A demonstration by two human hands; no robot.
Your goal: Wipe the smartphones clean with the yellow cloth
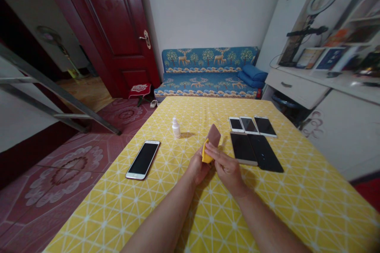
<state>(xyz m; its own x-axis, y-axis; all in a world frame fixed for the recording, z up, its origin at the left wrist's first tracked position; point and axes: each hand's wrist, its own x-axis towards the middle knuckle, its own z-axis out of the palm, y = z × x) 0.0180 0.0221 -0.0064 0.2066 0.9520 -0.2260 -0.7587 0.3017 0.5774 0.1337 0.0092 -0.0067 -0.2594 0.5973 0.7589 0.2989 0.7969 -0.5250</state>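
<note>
My left hand (199, 169) grips the lower end of a pinkish smartphone (214, 136), which is tilted up above the table. Pressed against the phone's face is a yellow cloth (207, 155), held under the fingers of my right hand (227, 166). Part of the phone is hidden behind the cloth and fingers. To the left lies a white-framed smartphone (143, 159) with a dark screen. A small white bottle (176, 128) stands upright beyond my left hand.
Right of my hands, several phones lie in two rows, among them a dark phone (265, 153) and a gold-edged phone (244, 148). A patterned yellow tablecloth (178, 205) covers the table. Beyond it is a blue sofa (202, 81); a white cabinet (341, 126) stands right.
</note>
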